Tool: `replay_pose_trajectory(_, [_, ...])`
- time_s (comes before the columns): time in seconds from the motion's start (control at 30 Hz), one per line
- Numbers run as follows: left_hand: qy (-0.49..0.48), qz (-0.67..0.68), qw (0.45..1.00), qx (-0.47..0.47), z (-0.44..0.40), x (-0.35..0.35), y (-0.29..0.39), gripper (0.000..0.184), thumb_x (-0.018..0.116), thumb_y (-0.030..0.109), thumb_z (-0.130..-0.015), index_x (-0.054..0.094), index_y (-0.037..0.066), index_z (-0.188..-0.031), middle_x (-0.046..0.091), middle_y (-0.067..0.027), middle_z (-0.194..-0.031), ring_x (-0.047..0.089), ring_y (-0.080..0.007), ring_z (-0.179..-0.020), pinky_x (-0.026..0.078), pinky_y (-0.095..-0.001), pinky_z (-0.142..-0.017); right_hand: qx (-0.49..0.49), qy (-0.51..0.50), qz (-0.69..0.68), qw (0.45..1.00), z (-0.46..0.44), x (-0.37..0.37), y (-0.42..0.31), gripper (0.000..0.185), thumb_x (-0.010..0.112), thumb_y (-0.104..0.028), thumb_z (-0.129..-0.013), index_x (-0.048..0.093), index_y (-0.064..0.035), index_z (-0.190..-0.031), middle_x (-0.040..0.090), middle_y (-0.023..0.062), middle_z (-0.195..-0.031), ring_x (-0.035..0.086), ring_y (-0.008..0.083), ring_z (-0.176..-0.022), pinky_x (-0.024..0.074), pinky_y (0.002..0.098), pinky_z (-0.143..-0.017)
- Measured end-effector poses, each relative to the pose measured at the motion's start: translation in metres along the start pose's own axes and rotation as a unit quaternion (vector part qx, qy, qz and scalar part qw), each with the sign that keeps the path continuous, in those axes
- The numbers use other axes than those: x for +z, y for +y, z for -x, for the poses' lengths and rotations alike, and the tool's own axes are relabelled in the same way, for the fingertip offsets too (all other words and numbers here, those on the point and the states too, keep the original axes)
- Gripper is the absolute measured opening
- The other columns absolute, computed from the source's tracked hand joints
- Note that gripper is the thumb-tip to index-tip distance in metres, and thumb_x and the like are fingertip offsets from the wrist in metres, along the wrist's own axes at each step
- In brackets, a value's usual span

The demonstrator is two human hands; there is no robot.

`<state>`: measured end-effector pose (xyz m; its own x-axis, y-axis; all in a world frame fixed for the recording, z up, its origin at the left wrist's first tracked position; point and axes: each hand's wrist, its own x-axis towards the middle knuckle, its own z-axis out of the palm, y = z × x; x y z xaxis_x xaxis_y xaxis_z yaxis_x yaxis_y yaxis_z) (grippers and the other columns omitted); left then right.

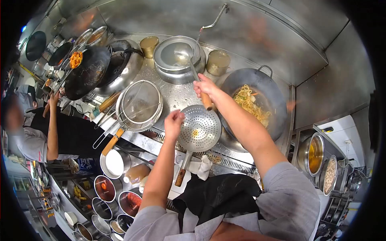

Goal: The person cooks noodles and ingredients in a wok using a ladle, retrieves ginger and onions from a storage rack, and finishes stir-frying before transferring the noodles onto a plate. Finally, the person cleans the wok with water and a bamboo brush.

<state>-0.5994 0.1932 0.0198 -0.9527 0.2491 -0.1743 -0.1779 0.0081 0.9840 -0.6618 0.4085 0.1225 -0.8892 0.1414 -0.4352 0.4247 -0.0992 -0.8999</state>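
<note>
My right hand [206, 86] is closed round the shaft of a ladle [194, 70] with a wooden handle end. The ladle's bowl dips into a metal pot of water [156, 54] at the back. My left hand [174, 124] has its fingers curled together beside the rim of a perforated strainer [201, 134]; what they hold, if anything, is hidden. Some yellowish bits lie in the strainer, and its wooden handle points toward me. Right of it, a wok [277, 94] holds noodles [246, 98] with bits of vegetable, partly behind my right forearm.
A faucet [217, 17] hangs above the pot, between two cans [149, 45]. Mesh strainers [140, 100] lie to the left. Another person [50, 124] there holds a ladle of orange food [76, 59] above a dark wok [86, 78]. A white cloth [204, 167] lies near my apron.
</note>
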Motion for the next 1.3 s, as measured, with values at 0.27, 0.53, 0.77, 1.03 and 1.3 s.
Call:
replay_pose_trajectory(0.27, [0.036, 0.000, 0.992, -0.118, -0.176, 0.038, -0.022, 0.041, 0.057, -0.001, -0.090, 0.049, -0.008, -0.130, 0.069, -0.0171, -0.100, 0.069, -0.0222, -0.080, 0.057, -0.0345, -0.066, 0.067, -0.157, -0.254, 0.952, 0.082, -0.049, -0.008, 0.065, 0.049, -0.008, -0.100, 0.019, -0.0216, -0.156, 0.049, 0.0023, -0.082, 0.042, 0.0051, -0.055, 0.0352, 0.0206, -0.049])
replay_pose_trajectory(0.53, [-0.030, -0.446, 0.893, -0.053, -0.247, 0.035, -0.149, 0.034, 0.063, 0.029, -0.087, 0.068, -0.003, -0.076, 0.071, -0.0186, -0.084, 0.071, -0.0267, -0.071, 0.057, -0.0384, -0.068, 0.103, -0.127, -0.149, 0.975, 0.162, -0.077, -0.018, 0.076, 0.056, -0.008, -0.097, 0.012, -0.0146, -0.158, 0.053, 0.0077, -0.082, 0.044, 0.0091, -0.056, 0.0396, 0.0279, -0.050])
replay_pose_trajectory(0.77, [0.143, -0.269, 0.952, 0.013, -0.067, 0.042, -0.052, 0.036, 0.075, 0.034, -0.081, 0.064, 0.001, -0.094, 0.069, -0.0155, -0.086, 0.068, -0.0304, -0.081, 0.052, -0.0400, -0.077, 0.005, -0.155, -0.467, 0.871, 0.181, -0.145, -0.012, 0.057, 0.050, -0.005, -0.098, 0.031, -0.0199, -0.149, 0.050, 0.0049, -0.083, 0.045, 0.0023, -0.054, 0.0382, 0.0185, -0.046])
replay_pose_trajectory(1.03, [-0.134, -0.317, 0.931, -0.125, 0.146, 0.025, -0.110, 0.060, 0.080, 0.028, -0.074, 0.056, -0.002, -0.120, 0.068, -0.0206, -0.101, 0.067, -0.0325, -0.095, 0.052, -0.0395, -0.085, -0.071, 0.449, 0.385, 0.803, 0.290, -0.291, 0.069, 0.083, 0.054, -0.015, -0.093, 0.002, -0.0113, -0.157, 0.065, 0.0331, -0.107, 0.064, 0.0481, -0.099, 0.0502, 0.0512, -0.089])
replay_pose_trajectory(1.3, [-0.030, -0.439, 0.898, 0.017, 0.228, 0.079, -0.152, 0.080, 0.082, 0.018, -0.069, 0.042, -0.002, -0.135, 0.058, -0.0262, -0.122, 0.055, -0.0423, -0.116, 0.044, -0.0486, -0.099, -0.102, 0.276, 0.385, 0.875, 0.330, -0.325, 0.178, 0.081, 0.059, -0.014, -0.091, 0.013, -0.0215, -0.158, 0.056, 0.0289, -0.131, 0.055, 0.0438, -0.120, 0.0433, 0.0453, -0.104])
